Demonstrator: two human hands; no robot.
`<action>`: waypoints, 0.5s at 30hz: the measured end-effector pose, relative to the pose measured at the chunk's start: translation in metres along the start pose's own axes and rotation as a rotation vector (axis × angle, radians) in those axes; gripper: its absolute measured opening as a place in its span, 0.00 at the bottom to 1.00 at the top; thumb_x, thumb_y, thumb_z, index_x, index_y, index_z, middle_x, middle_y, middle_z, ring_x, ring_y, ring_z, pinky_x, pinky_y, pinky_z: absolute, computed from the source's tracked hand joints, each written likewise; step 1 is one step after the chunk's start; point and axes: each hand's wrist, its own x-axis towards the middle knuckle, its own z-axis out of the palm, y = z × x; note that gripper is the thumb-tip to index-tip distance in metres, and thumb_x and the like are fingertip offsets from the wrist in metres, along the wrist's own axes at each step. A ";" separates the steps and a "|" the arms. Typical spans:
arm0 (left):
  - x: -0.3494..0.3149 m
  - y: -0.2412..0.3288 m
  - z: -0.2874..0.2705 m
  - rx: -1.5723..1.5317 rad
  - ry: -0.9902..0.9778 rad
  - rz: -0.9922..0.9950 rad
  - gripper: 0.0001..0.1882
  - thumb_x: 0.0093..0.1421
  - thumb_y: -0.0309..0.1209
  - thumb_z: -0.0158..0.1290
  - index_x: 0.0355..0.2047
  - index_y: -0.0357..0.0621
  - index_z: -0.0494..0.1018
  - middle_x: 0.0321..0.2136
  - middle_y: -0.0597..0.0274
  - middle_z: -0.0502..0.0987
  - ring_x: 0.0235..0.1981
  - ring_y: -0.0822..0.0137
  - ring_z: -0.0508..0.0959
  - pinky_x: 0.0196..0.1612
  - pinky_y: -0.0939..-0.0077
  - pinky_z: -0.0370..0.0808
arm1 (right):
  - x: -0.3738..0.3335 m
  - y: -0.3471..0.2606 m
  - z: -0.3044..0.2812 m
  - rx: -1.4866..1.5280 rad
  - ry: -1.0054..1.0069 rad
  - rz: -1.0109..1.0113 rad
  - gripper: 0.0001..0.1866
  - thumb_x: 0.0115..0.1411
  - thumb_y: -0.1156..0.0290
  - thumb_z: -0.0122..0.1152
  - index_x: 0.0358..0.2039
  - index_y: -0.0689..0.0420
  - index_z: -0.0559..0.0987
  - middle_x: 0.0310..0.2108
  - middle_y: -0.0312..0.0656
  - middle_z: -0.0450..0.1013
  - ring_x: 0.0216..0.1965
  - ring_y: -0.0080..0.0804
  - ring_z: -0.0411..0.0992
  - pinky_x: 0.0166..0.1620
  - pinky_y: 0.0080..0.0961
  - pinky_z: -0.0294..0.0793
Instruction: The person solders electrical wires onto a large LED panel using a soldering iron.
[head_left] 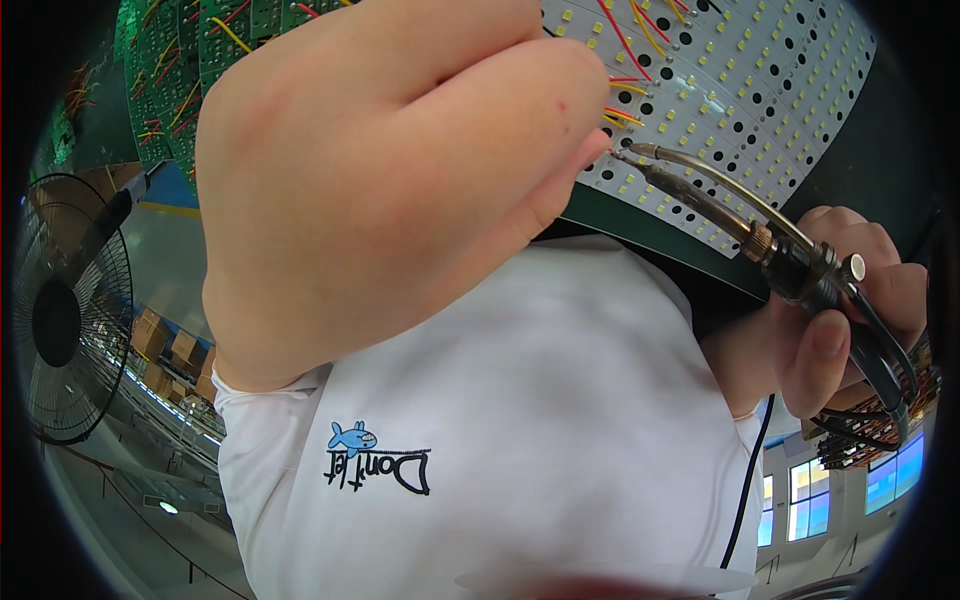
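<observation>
My left hand [530,130] reaches over the near edge of a white LED board [740,90], its fingers closed and mostly hidden behind the hand. A short end of red wire [611,150] seems to show at the fingertips. My right hand [865,270] grips the black handle of a soldering iron [705,200], whose thin metal tube runs alongside the barrel. The iron's tip and the tube's end meet close to my left fingertips, at the board's edge. Red and yellow wires [625,117] rise from solder points on the board beside my left hand.
Green circuit boards [165,75] with red and yellow wires lie at the far left. A black fan [60,320] stands at the left, with cardboard boxes [165,345] beyond it. A black cable [745,490] hangs below my right arm.
</observation>
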 end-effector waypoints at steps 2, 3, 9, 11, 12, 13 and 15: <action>-0.002 0.001 0.003 -0.016 0.054 -0.001 0.07 0.47 0.22 0.62 0.24 0.39 0.73 0.22 0.60 0.69 0.21 0.64 0.70 0.23 0.76 0.66 | 0.002 0.001 -0.002 0.010 -0.002 0.002 0.13 0.57 0.70 0.57 0.31 0.57 0.61 0.23 0.46 0.65 0.20 0.25 0.62 0.24 0.25 0.60; -0.004 0.000 0.004 -0.020 0.073 -0.001 0.07 0.47 0.22 0.62 0.24 0.39 0.73 0.22 0.60 0.69 0.21 0.64 0.69 0.23 0.76 0.66 | 0.003 0.002 -0.003 0.073 -0.017 -0.014 0.13 0.57 0.70 0.57 0.31 0.57 0.61 0.23 0.45 0.64 0.20 0.25 0.61 0.24 0.25 0.58; -0.011 -0.005 0.002 0.015 -0.057 -0.076 0.06 0.48 0.22 0.61 0.24 0.38 0.73 0.21 0.59 0.69 0.20 0.62 0.70 0.22 0.73 0.65 | -0.005 0.011 0.003 0.112 0.159 -0.047 0.12 0.53 0.72 0.59 0.30 0.55 0.63 0.20 0.40 0.64 0.16 0.23 0.56 0.21 0.26 0.54; -0.007 -0.002 0.007 0.038 -0.067 -0.082 0.08 0.45 0.25 0.62 0.24 0.41 0.73 0.22 0.61 0.70 0.19 0.61 0.70 0.21 0.71 0.65 | -0.008 0.019 0.003 0.255 0.256 -0.061 0.14 0.45 0.79 0.66 0.27 0.61 0.67 0.18 0.43 0.68 0.14 0.24 0.60 0.17 0.23 0.57; -0.004 -0.001 0.012 0.057 -0.085 -0.108 0.11 0.41 0.28 0.64 0.24 0.45 0.73 0.23 0.63 0.70 0.19 0.62 0.70 0.20 0.69 0.65 | -0.011 0.019 0.003 0.225 0.280 0.004 0.13 0.44 0.78 0.65 0.25 0.60 0.68 0.17 0.41 0.68 0.14 0.26 0.62 0.17 0.23 0.58; -0.001 0.002 0.013 0.077 -0.033 -0.075 0.09 0.44 0.26 0.62 0.25 0.42 0.73 0.23 0.61 0.70 0.20 0.61 0.70 0.21 0.69 0.65 | -0.012 0.019 0.003 0.192 0.300 0.044 0.11 0.42 0.78 0.65 0.23 0.59 0.69 0.16 0.39 0.68 0.14 0.27 0.63 0.17 0.23 0.60; 0.000 0.008 0.011 0.086 -0.029 -0.060 0.07 0.48 0.25 0.61 0.25 0.39 0.73 0.22 0.59 0.70 0.21 0.60 0.70 0.23 0.69 0.65 | -0.013 0.017 0.005 0.132 0.297 0.104 0.10 0.40 0.76 0.64 0.20 0.58 0.70 0.14 0.36 0.66 0.13 0.28 0.64 0.17 0.23 0.60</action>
